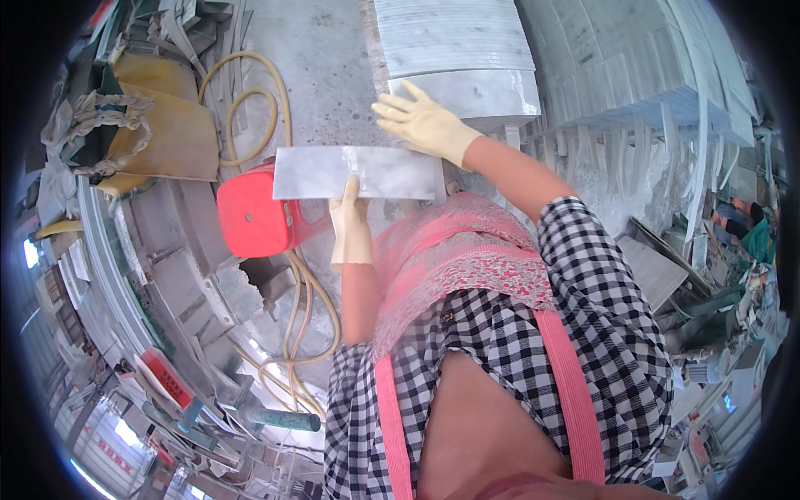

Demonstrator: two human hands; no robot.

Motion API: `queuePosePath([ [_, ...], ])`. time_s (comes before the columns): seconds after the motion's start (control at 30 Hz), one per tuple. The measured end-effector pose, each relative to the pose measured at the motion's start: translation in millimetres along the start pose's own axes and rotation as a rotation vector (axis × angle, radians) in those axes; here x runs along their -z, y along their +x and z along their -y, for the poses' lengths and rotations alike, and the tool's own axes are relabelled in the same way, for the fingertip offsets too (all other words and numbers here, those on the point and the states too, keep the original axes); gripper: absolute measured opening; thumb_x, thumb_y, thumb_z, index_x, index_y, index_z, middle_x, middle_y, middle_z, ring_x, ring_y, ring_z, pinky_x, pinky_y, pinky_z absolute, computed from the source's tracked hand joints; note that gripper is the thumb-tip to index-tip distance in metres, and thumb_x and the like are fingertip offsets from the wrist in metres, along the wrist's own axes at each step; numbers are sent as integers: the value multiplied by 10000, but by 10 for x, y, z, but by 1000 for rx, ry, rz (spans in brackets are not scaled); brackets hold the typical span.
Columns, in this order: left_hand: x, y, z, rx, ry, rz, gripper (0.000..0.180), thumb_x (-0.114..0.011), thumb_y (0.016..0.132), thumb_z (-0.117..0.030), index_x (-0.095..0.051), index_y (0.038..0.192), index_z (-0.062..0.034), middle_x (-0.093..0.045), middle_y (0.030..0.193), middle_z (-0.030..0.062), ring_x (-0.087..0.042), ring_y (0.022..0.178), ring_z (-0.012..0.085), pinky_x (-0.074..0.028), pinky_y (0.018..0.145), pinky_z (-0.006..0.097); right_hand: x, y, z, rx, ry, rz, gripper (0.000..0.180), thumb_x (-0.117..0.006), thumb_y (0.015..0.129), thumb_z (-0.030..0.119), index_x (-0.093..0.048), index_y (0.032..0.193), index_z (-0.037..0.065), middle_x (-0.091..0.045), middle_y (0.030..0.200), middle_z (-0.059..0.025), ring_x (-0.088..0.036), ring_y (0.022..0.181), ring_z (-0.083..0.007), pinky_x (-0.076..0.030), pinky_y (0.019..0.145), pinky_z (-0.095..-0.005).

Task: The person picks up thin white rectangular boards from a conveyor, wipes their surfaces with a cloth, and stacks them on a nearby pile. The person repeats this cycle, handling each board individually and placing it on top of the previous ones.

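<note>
My left hand [351, 225], in a pale yellow rubber glove, grips the near edge of a grey-white marble tile [358, 172] and holds it flat in front of me. My right hand [423, 123], gloved the same way, lies open with spread fingers on the top slab of a stack of marble tiles [467, 62] just beyond. The held tile hangs over a red plastic stool [254, 218].
Yellow hoses [250, 108] loop over the concrete floor to the left and run under the stool. Brown sacks [162, 125] and stone offcuts lie at the left. Rows of upright tiles [633, 75] fill the right side. A green-handled tool [279, 418] lies lower left.
</note>
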State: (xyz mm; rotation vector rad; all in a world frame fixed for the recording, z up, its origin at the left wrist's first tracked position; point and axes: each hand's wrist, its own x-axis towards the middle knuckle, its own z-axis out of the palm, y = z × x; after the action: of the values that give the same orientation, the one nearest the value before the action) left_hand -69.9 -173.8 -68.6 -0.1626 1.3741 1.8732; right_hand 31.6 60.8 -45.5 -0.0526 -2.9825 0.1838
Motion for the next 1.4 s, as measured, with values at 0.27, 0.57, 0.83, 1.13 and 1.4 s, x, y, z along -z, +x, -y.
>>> queuePosePath([
  [0.27,340,-142,133,-2,-142,-133,476,-647,918,-24,-478,1362,4,-576,1317,170,-617,1164,347,-557,936,535,-286,306,-140,114,-283,485,173,-647,861,149,-780,968,182,-695,1192,38,-506,1312,-198,-184,1237,-548],
  [0.57,562,50,233,-107,-30,-240,483,-680,920,-151,-491,1272,120,-645,1169,257,-693,981,393,-597,789,590,-308,206,-260,113,-121,342,116,-672,830,179,-772,883,203,-706,982,69,-578,1167,-175,-185,1237,-547],
  [0.83,664,85,186,-81,6,-158,459,-665,908,-146,-539,1267,111,-643,1207,226,-689,1014,360,-608,774,516,-335,296,-179,112,-167,314,132,-656,815,144,-763,862,205,-703,943,61,-591,1141,-167,-213,1238,-512],
  [1.13,241,27,-107,-69,-59,-92,550,-661,910,-39,-448,1413,19,-566,1330,195,-619,1151,333,-563,920,478,-60,322,60,-26,354,-73,317,-624,893,225,-683,1156,59,-686,1155,-62,-576,1209,-247,-363,1138,-433],
  [1.4,-318,228,-183,46,22,210,545,-633,930,-35,-428,1432,23,-528,1397,193,-564,1254,337,-517,1011,501,62,-218,145,-683,1158,237,541,-604,960,423,-616,1277,-15,-686,1182,-171,-640,1114,-244,-480,939,-365],
])
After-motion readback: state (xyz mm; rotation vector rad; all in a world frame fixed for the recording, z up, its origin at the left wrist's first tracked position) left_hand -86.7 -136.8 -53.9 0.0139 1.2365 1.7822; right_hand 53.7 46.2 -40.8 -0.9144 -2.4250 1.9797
